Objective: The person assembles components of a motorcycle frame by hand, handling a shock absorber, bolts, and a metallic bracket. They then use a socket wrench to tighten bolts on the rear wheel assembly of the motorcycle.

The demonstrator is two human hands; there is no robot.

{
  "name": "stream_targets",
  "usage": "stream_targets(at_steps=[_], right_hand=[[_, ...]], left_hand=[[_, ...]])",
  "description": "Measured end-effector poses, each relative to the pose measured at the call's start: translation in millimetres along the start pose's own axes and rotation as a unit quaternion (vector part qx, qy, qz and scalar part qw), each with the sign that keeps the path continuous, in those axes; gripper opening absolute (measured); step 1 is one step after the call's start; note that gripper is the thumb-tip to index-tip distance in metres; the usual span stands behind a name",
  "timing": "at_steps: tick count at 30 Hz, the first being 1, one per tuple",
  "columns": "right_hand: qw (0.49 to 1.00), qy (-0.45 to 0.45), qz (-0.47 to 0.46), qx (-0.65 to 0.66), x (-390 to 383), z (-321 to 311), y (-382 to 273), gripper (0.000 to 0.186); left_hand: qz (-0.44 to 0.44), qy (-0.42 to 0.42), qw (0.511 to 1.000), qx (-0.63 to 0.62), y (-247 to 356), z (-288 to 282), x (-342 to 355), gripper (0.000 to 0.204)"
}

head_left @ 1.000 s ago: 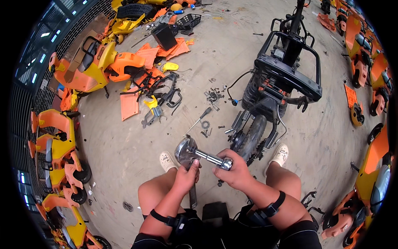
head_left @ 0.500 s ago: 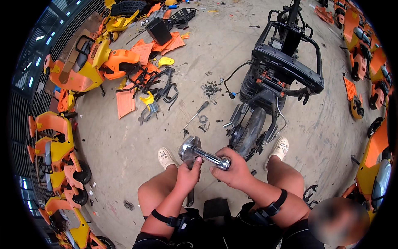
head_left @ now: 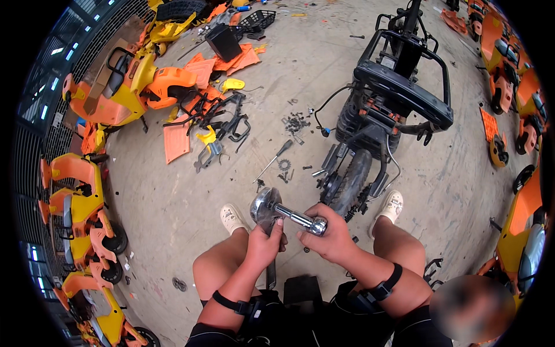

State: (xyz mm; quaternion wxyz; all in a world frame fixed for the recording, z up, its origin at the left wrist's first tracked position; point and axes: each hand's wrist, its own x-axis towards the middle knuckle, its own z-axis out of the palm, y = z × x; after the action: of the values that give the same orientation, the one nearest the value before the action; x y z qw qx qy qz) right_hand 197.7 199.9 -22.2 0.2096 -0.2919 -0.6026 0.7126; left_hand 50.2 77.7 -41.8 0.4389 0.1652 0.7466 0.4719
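In front of my knees, my left hand (head_left: 266,243) is closed around a tool with a large, shiny rounded metal head (head_left: 265,203). A dark bar (head_left: 271,276) runs down below that fist, seemingly the same tool's handle. From the head a chrome socket extension (head_left: 293,216) slopes right, ending in a thick round chrome end (head_left: 318,225). My right hand (head_left: 330,236) grips this end; the fingers behind it are partly hidden. Just beyond my hands stands a stripped black scooter frame (head_left: 399,87), its wheel (head_left: 350,179) nearest me.
On the floor lie a screwdriver (head_left: 274,161), a sprocket (head_left: 284,165), and a pile of small bolts (head_left: 295,122). Orange panels (head_left: 177,141) and black brackets (head_left: 234,122) are scattered at the left. Yellow-orange scooters (head_left: 87,199) line both sides. My feet (head_left: 232,218) flank the work area.
The chrome extension and my right hand have shifted slightly right and down. My left hand keeps its hold, with the fingers moved a little.
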Motion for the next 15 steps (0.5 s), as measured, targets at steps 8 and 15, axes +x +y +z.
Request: stream_targets(at_steps=[8, 15], right_hand=[[1.0, -0.006, 0.008, 0.023, 2.1, -0.1, 1.8, 0.03], [1.0, -0.004, -0.008, -0.007, 1.5, 0.8, 4.1, 0.031]], left_hand=[[0.005, 0.002, 1.0, 0.007, -7.8, -2.5, 2.1, 0.033], [-0.015, 0.045, 0.998, 0.033, -7.1, -3.7, 5.7, 0.039]])
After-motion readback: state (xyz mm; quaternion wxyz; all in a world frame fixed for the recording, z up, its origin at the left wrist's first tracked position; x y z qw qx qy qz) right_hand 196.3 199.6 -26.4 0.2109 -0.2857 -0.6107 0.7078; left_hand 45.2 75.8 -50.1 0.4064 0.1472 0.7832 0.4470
